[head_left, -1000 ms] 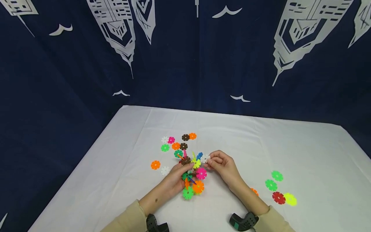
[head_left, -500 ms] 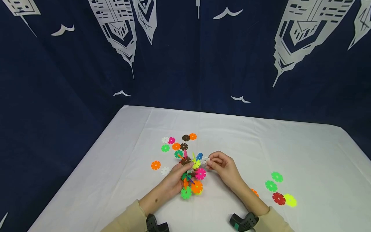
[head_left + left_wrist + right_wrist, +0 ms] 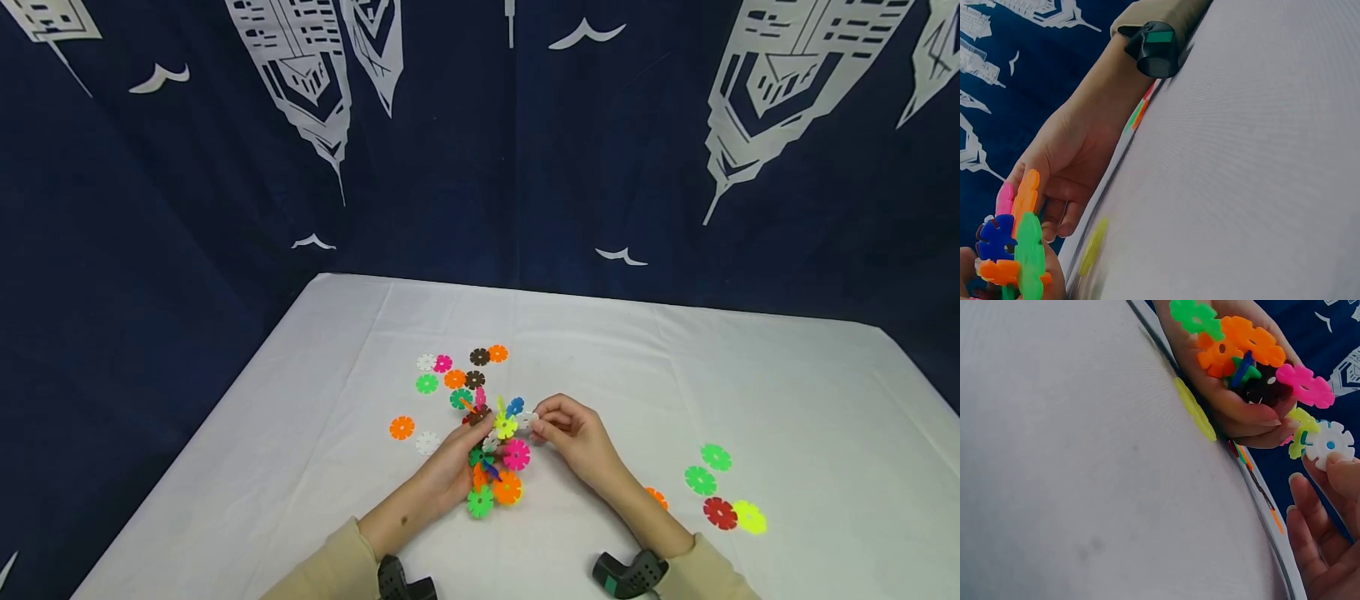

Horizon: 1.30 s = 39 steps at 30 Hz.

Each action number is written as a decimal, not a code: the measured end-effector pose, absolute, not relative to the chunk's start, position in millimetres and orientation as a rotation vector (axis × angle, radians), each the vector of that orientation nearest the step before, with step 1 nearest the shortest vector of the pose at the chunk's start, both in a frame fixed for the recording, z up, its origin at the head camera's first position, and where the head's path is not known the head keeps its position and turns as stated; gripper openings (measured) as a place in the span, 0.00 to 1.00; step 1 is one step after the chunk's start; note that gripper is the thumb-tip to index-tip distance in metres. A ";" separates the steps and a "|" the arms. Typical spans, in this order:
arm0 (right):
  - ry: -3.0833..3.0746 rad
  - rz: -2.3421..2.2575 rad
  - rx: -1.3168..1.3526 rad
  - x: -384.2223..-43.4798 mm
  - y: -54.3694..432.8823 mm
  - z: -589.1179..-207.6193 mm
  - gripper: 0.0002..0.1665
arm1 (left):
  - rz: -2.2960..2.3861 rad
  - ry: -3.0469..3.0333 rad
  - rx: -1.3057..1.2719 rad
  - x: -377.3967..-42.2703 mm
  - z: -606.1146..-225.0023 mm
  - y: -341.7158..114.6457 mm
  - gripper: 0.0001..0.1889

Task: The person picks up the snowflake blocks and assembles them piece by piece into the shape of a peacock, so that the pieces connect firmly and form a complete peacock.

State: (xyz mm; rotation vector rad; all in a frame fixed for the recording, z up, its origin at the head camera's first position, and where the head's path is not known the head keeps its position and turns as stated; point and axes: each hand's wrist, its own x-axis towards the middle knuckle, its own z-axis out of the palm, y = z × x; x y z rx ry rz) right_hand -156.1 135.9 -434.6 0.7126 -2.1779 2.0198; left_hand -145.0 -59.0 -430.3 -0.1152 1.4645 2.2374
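My left hand [image 3: 450,471] grips a built-up cluster of slotted plastic flower discs, among them a pink disc [image 3: 516,454], an orange disc [image 3: 507,488] and a green disc [image 3: 480,502]. Between thumb and fingertips, my right hand [image 3: 577,437] pinches a white disc [image 3: 1329,450] at the cluster's right side. That white disc meets the yellow and blue discs [image 3: 514,407] there; whether it is slotted in, I cannot tell. In the right wrist view, left fingers [image 3: 1247,415] curl under the cluster. Part of the cluster is hidden by the left thumb.
Loose discs lie beyond the left hand, including a loose orange disc [image 3: 402,427] and a brown disc [image 3: 480,357]. Right of the right forearm lie a red disc [image 3: 721,513], a yellow disc [image 3: 750,517] and two green ones. A white cloth [image 3: 810,400] covers the table.
The cluster has shifted and turned slightly in the left hand, its lower discs moving a little left. My right hand has come slightly lower, still pinching the white disc.
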 end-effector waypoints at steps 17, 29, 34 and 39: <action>-2.266 1.711 0.815 -135.7 124.9 -403.0 0.08 | 2.153 1.641 -0.295 -139.8 -431.6 -59.6 0.41; -2.212 1.533 0.938 -136.3 120.3 -400.2 0.11 | 2.139 1.656 -0.217 -141.0 -429.9 -59.5 0.25; -2.199 1.551 0.980 -138.9 121.1 -399.9 0.12 | 2.156 1.622 -0.156 -141.9 -429.4 -60.7 0.15; -2.183 1.593 1.005 -138.6 123.8 -401.6 0.08 | 2.138 1.647 -0.195 -141.9 -428.3 -58.9 0.21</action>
